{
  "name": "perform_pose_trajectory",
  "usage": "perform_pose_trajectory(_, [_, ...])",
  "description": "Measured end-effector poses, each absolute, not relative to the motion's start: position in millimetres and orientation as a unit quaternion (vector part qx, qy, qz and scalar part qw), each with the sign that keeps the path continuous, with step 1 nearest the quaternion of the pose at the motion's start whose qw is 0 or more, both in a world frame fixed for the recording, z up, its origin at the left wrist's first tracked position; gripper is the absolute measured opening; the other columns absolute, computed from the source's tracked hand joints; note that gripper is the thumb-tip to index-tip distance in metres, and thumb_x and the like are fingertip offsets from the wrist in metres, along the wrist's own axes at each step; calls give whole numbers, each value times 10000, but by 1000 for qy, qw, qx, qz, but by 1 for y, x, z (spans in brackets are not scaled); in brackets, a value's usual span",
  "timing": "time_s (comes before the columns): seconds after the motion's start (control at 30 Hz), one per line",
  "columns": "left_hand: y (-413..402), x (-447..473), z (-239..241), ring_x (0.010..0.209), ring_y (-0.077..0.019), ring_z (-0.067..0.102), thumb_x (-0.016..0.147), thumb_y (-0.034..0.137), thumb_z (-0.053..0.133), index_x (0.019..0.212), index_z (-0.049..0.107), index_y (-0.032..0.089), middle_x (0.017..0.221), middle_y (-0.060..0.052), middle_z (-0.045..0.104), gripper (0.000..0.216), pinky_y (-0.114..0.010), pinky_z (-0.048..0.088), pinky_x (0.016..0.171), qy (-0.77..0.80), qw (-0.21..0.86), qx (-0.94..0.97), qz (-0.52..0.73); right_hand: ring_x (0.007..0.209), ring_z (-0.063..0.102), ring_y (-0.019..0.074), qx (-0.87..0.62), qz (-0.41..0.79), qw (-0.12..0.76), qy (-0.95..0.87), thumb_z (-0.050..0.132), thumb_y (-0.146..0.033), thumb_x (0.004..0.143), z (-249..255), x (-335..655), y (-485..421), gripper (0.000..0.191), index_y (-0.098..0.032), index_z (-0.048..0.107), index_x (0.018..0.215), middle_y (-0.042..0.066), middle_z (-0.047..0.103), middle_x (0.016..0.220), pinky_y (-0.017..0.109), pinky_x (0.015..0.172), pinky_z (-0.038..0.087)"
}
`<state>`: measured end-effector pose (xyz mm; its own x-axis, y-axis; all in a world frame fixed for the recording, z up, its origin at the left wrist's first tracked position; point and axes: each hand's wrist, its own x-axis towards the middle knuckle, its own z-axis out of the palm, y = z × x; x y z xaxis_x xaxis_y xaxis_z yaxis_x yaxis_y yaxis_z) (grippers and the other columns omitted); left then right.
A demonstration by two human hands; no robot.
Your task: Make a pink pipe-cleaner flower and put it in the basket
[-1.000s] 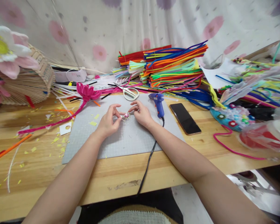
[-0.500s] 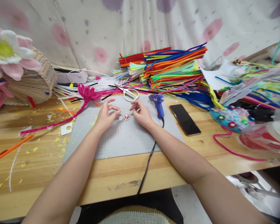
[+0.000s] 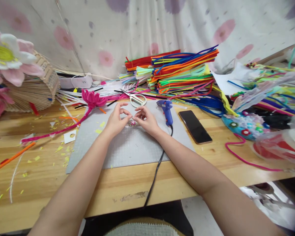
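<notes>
A tiny pink-and-white fuzzy flower piece (image 3: 132, 123) rests on the grey cutting mat (image 3: 127, 147). My left hand (image 3: 116, 121) and my right hand (image 3: 147, 120) meet just above it, thumbs and forefingers pinched together at a point over the piece. What the fingertips grip is too small to name. Both forearms lie across the wooden table's front edge (image 3: 127, 196).
A blue glue gun (image 3: 166, 109) with a black cord, white-handled scissors (image 3: 136, 97) and a black phone (image 3: 195, 126) lie close behind and right. Stacked coloured pipe cleaners (image 3: 182, 70) fill the back. A pink pipe-cleaner flower (image 3: 92, 97) and a woven basket (image 3: 31, 88) sit left.
Half a second ago my hands were apart with the flower piece lying free between them; now both have closed in and pinch together right over it.
</notes>
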<state>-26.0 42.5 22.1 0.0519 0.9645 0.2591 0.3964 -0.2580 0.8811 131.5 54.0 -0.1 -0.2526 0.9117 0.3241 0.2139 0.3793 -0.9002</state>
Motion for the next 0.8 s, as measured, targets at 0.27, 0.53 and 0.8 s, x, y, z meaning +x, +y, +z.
perform_pose_trajectory(0.27, [41, -27, 19, 763, -147, 626, 642, 260, 685, 1114, 416, 197, 817, -10, 660, 547, -301, 470, 714, 512, 424, 553, 502, 593, 507, 96, -412, 377, 480, -676, 609, -318, 715, 1, 131, 54, 306, -215, 464, 964, -30, 602, 721, 249, 613, 413])
perform_pose_trajectory(0.53, [46, -21, 16, 663, -114, 614, 608, 212, 690, 995, 414, 198, 699, 44, 630, 476, -283, 454, 704, 510, 466, 494, 528, 572, 496, 95, -422, 367, 466, -686, 598, -322, 726, 1, 130, 52, 295, -229, 457, 968, -38, 610, 717, 256, 611, 426])
perform_pose_trajectory(0.8, [52, -31, 11, 663, -110, 604, 612, 221, 685, 956, 399, 210, 700, 50, 623, 448, -265, 432, 674, 494, 471, 526, 508, 683, 570, 122, -461, 350, 464, -670, 548, -354, 770, 2, 135, 55, 258, -233, 458, 980, -6, 649, 818, 288, 671, 455])
